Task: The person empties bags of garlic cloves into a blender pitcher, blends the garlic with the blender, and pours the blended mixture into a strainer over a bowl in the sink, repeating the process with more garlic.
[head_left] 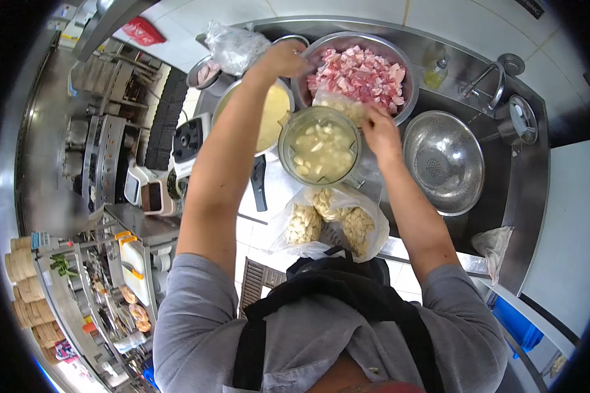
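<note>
My right hand [381, 134] is closed on the edge of a clear plastic bag [339, 105] of pale peeled cloves, just behind a blender jar [319, 147]. Inside the jar, garlic cloves lie in cloudy liquid. My left hand [283, 62] is smeared by motion above the rim of a large steel bowl [410, 105] of diced raw meat [357, 75]; its fingers do not show clearly. Under my left forearm is a bowl of yellow liquid [274, 118]. Close to my body, an open white bag [278, 229] holds several smaller bags of garlic cloves [357, 229].
A steel colander [444, 164] sits in the sink at right, below a tap [491, 85]. A blender base [190, 141] and a black-handled tool [259, 183] are at left. A crumpled plastic bag [236, 49] and a soap bottle [435, 73] stand at the back.
</note>
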A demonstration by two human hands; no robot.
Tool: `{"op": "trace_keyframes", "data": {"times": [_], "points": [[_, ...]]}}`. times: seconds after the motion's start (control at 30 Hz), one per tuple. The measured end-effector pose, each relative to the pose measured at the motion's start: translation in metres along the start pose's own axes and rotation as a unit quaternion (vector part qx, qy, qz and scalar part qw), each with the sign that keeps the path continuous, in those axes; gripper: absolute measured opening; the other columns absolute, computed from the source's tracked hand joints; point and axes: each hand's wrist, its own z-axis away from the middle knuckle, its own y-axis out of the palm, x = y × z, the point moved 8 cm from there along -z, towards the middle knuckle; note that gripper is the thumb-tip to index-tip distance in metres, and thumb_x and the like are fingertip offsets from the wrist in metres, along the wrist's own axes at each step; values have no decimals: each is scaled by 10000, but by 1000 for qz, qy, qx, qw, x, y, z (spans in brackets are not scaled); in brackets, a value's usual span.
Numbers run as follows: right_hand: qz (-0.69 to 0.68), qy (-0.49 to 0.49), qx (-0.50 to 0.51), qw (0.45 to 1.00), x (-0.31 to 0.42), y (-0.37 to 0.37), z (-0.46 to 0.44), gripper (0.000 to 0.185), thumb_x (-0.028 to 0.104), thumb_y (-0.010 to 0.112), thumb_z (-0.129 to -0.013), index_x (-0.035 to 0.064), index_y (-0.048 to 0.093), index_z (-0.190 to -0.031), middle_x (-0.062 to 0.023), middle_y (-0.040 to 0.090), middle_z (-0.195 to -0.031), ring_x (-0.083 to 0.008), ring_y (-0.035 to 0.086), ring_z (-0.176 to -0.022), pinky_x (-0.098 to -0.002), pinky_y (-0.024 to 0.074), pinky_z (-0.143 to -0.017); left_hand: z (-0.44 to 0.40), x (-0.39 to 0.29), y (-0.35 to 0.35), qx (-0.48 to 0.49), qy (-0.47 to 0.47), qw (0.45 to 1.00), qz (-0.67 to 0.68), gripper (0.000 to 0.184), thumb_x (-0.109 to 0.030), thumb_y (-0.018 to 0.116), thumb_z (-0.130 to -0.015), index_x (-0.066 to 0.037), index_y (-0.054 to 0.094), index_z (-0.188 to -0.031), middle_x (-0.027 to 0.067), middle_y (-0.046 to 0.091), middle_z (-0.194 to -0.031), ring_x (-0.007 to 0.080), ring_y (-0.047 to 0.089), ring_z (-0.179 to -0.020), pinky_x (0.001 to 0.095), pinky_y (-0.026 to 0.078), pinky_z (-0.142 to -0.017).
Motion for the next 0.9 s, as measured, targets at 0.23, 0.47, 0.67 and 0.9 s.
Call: {"op": "trace_keyframes", "data": {"times": [0.23,0.47,0.67,0.9], "points": [[-221,159,81,959,19,-17,113,464,419,469,-939,-2,640,-1036,-157,660,-986,-244,637,-907,-334,459,-820,240,27,-65,-225,14,915,335,379,-128,596,-885,54,523,-1209,127,651,-974,184,633,-882,289,499,-742],[-341,246,-7,907,10,27,134,515,440,445,-965,13,544,-696,-38,467,-579,-143,487,-564,-311,369,-551,451,134,65,-236,-259,855,382,252,-107,572,-896,9,574,-1120,93,646,-872,178,656,-794,268,496,-605],[-385,242,-127,882,24,26,122,481,360,565,-919,72,457,-549,4,391,-522,-94,370,-458,-257,285,-441,570,204,182,-51,-367,910,187,322,-118,553,-774,-40,633,-1077,108,675,-745,195,670,-676,345,523,-604],[-470,224,-162,838,40,2,99,368,230,547,-886,27,486,-586,-7,403,-517,-93,319,-452,-257,256,-446,707,288,253,2,-532,824,193,364,-151,566,-751,-51,638,-1093,125,695,-824,225,677,-700,339,542,-691]]}}
